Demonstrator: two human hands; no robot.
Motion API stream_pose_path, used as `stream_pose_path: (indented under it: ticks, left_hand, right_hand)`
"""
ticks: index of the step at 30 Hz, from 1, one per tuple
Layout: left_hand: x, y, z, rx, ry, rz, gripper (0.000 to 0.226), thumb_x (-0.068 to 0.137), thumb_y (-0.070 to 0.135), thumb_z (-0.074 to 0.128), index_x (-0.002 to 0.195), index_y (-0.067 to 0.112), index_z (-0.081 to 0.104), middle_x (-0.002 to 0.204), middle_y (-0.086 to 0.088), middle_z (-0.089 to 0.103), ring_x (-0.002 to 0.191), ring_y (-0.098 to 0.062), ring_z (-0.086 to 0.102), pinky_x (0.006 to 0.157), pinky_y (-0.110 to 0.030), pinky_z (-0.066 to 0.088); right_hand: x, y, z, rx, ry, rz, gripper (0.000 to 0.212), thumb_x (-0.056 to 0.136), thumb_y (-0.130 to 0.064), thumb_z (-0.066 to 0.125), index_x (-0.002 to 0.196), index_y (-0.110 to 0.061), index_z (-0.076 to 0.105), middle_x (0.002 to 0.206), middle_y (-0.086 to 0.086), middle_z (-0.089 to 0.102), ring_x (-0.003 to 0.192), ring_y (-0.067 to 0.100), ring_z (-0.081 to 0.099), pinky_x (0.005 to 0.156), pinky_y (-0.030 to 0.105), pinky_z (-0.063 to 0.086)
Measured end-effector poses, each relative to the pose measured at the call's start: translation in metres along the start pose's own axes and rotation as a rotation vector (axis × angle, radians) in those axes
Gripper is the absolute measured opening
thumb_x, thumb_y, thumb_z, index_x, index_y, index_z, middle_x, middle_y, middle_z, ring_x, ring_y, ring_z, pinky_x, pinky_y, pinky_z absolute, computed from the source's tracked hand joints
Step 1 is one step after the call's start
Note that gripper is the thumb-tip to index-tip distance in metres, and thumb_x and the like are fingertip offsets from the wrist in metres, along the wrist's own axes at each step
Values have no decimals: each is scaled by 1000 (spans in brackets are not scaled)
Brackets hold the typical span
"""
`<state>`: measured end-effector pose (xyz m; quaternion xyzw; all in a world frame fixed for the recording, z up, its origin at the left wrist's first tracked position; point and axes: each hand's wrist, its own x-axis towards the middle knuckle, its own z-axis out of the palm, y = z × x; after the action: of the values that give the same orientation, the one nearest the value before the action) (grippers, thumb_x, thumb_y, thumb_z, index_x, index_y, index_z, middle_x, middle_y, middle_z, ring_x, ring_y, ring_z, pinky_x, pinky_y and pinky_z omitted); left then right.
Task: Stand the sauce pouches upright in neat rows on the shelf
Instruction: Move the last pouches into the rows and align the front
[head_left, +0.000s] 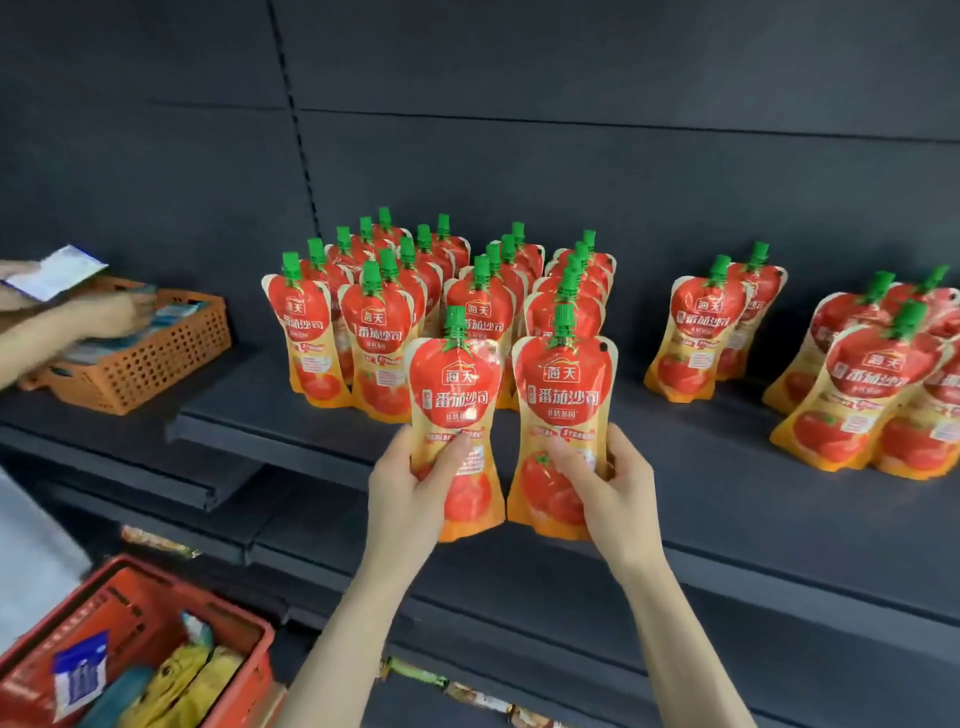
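Note:
Each of my hands holds a red and orange tomato sauce pouch with a green cap, upright, over the front of the dark shelf (753, 509). My left hand (410, 493) grips the left pouch (457, 395) by its lower half. My right hand (613, 488) grips the right pouch (563, 395) the same way. Behind them several pouches (374, 322) stand upright in rows. A pair of pouches (696, 332) stands further right. Another cluster (872, 384) stands at the right edge.
Another person's hands (98, 317) reach into an orange perforated basket (156, 358) on the shelf at left, holding a white packet (57, 270). A red shopping basket (130, 649) with packets sits at lower left. Small packets lie on the lower shelf.

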<state>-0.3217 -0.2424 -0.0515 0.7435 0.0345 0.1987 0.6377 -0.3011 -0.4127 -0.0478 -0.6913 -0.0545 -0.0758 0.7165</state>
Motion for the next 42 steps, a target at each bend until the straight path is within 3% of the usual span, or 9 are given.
stream_pose_path:
  ticks: [3,6,10,13,16,20,29,36,42]
  left_hand:
    - [36,-7,-1,2,-20,20,29,83,31,65,110,24,58,100,15,66,94,2,62,72,-16,53]
    - [68,-17,-3,0,-74,38,37,82,31,66,115,20,55,108,11,65,102,-4,61,82,-23,52]
    - [100,-29,-1,-16,-203,36,31,83,24,66,112,23,53,110,7,65,103,-6,61,87,-30,53]
    - [113,-42,-2,-44,-307,24,32,84,24,65,112,30,50,112,9,64,107,-7,60,89,-26,51]
    - [116,-55,-7,45,-396,62,46,82,24,68,122,25,45,119,10,58,110,-2,54,89,-16,45]
    - [111,-65,-12,156,-294,159,56,78,19,73,126,17,45,118,10,51,109,-1,47,81,-5,37]
    - [112,-69,-10,182,-289,196,59,82,19,68,133,13,38,130,-4,53,122,-16,49,95,-26,43]
    - [107,-72,-9,262,-217,298,67,83,22,68,140,9,34,139,-7,45,130,-18,41,101,-25,34]
    - [102,-75,-5,311,-128,352,66,80,22,71,135,7,38,134,-13,47,127,-25,45,98,-32,41]
  right_hand:
    - [24,2,12,-18,63,-41,8,83,-23,69,90,-19,66,84,-3,73,79,13,70,65,27,58]
    - [44,7,21,-56,127,-59,8,81,-21,71,84,-17,64,80,-3,72,76,14,70,59,23,56]
    - [62,19,32,-57,186,-58,12,83,-17,69,93,-14,64,87,1,73,82,14,70,65,21,55]
    - [64,30,41,-39,221,-40,14,85,-13,67,98,-14,64,92,1,73,87,14,70,70,23,56]
    - [61,39,47,-69,231,-31,26,82,-3,68,105,-9,59,95,3,71,85,10,69,67,19,54]
    - [57,43,52,-194,284,-44,37,78,-2,72,110,-8,55,99,0,68,86,1,66,69,11,50]
    - [55,51,52,-346,408,-55,42,78,-13,74,113,-16,50,101,-11,65,90,-4,63,72,8,48]
    - [53,52,45,-406,385,-42,41,81,-15,72,114,-21,47,101,-17,63,90,-8,60,74,7,47]
    - [54,53,41,-415,328,-45,44,85,-13,67,121,-17,43,102,-20,58,93,-6,58,73,1,44]
